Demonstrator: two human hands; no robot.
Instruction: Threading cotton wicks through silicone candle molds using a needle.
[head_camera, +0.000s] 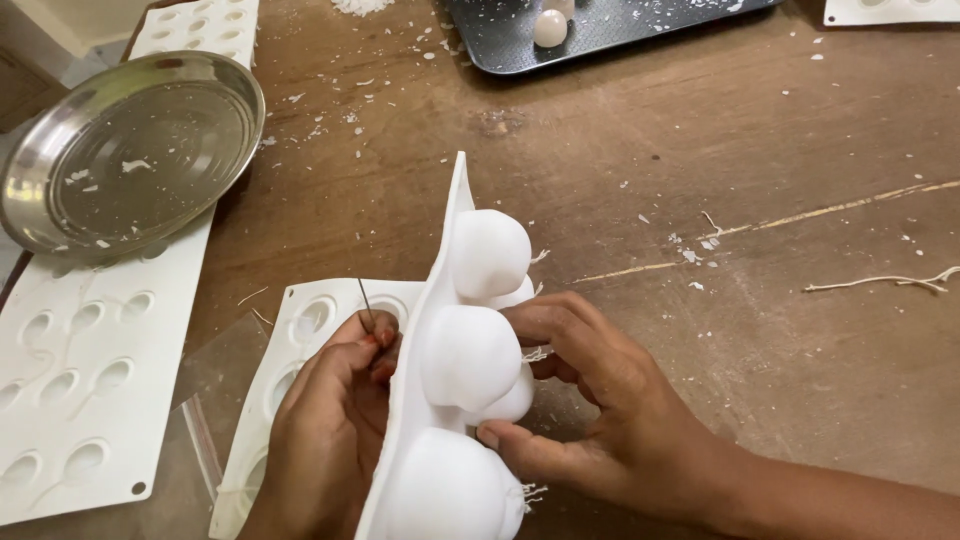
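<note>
Holding white mould (470, 350), steel plate (130, 150) nearby

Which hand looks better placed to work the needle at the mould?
Left, probably. The left hand pinches the thin needle against the white mould, while the right hand grips the mould's bulging cups.

Mould (440, 400) bottom cut off; left hand (330, 420) fingertips hidden behind.
</note>
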